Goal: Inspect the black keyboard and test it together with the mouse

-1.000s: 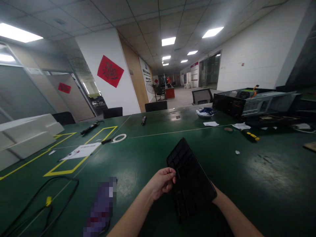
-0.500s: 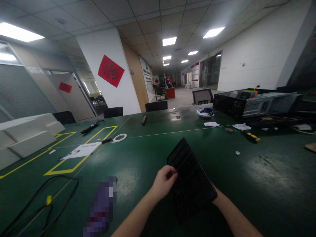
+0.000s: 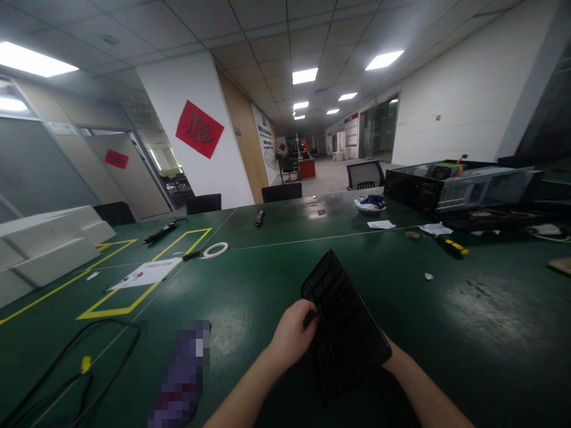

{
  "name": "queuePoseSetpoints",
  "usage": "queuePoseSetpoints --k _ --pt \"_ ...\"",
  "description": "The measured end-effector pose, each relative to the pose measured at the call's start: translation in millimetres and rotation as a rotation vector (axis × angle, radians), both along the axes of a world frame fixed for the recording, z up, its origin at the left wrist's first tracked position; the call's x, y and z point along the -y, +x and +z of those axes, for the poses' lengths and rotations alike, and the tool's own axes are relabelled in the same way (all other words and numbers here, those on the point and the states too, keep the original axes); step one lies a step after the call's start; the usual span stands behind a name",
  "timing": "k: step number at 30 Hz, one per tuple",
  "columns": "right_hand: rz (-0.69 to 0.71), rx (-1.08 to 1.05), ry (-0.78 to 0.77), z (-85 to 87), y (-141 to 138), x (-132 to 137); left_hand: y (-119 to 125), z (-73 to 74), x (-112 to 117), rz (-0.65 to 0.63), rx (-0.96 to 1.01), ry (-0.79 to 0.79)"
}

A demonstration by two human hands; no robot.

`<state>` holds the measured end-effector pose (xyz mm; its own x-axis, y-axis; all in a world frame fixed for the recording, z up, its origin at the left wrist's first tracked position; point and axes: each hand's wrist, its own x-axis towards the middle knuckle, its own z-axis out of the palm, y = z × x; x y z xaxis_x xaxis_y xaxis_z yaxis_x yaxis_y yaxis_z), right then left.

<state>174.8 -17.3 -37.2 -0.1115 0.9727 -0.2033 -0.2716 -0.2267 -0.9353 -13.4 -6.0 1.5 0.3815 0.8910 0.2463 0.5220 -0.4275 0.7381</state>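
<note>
A flat black panel [image 3: 350,321] with a grid of dark squares is held tilted above the green table. Its exact kind is too dark to make out. My left hand [image 3: 298,326] is at its left edge, with the fingers curled and pressed together against the surface; whatever they pinch is hidden. Behind the lower right side of the panel, my right hand [image 3: 389,352] grips it from below, mostly covered, with only the part near the wrist showing. A pixelated purple object [image 3: 181,374] lies on the table left of my forearm.
Black cables [image 3: 84,380] loop at the lower left. A paper sheet [image 3: 149,273], a white ring [image 3: 216,250] and white foam blocks [image 3: 57,249] are on the left. An opened computer case [image 3: 446,187] stands back right, near a yellow-handled tool [image 3: 455,246].
The fingers of my left hand have curled in a little more against the panel's left edge. The panel and my right hand stay almost as they were.
</note>
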Motion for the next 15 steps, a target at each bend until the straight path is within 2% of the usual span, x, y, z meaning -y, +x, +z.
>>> queuePoseSetpoints --k 2,3,6,8,10,15 --pt "0.01 -0.022 -0.012 5.2 -0.2 1.4 1.9 2.4 -0.2 0.04 0.127 -0.038" --pt "0.032 -0.029 -0.013 7.4 -0.6 1.6 2.9 3.9 -0.8 0.076 0.242 -0.113" --pt "0.105 -0.04 0.002 9.8 -2.8 0.4 3.9 7.3 -3.2 0.155 0.67 -0.502" --pt "0.101 -0.057 -0.002 6.7 -3.8 -1.3 3.1 6.5 -4.5 0.158 0.811 -0.709" --pt "0.078 -0.083 -0.026 1.0 -3.8 -2.9 2.4 2.9 -5.2 0.152 0.74 -0.741" --pt "0.044 -0.08 -0.018 -8.5 -0.9 -3.8 1.8 -4.9 -6.0 0.025 0.233 -0.404"
